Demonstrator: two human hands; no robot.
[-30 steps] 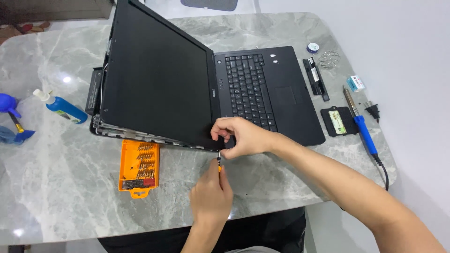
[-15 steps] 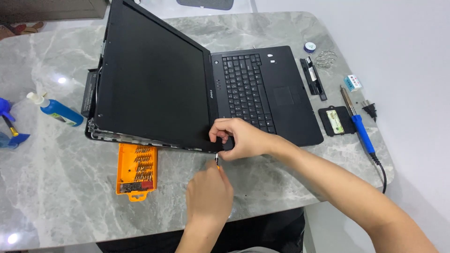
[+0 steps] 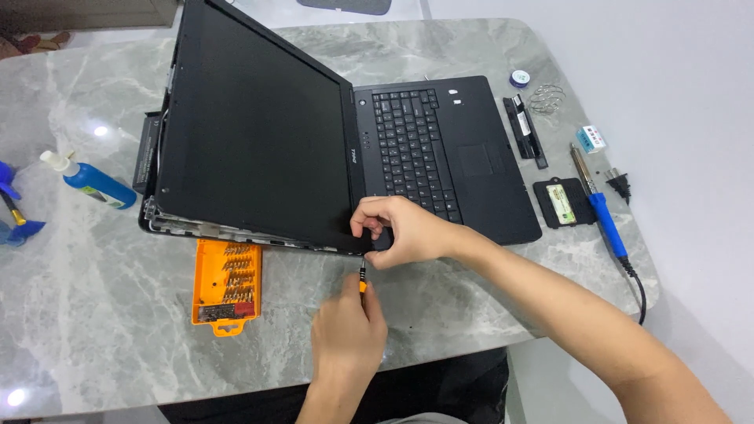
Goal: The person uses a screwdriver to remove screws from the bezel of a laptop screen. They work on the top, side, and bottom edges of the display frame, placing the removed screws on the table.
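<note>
While the right hand [image 3: 404, 232] pinches the laptop [image 3: 314, 149] corner, the screwdriver [image 3: 362, 279] points beneath that grip.

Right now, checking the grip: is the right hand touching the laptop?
Touching. The head view shows the right hand with fingers pressed on the laptop at its near hinge corner.

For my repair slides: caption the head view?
Right hand steadies black laptop corner; left hand drives small screwdriver upward.

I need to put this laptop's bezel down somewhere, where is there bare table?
Bare marble table lies left of the orange bit case, below the blue bottle. Another patch sits behind the laptop. Crowded: the right edge, with the soldering iron, cover plate and black strip.
</note>
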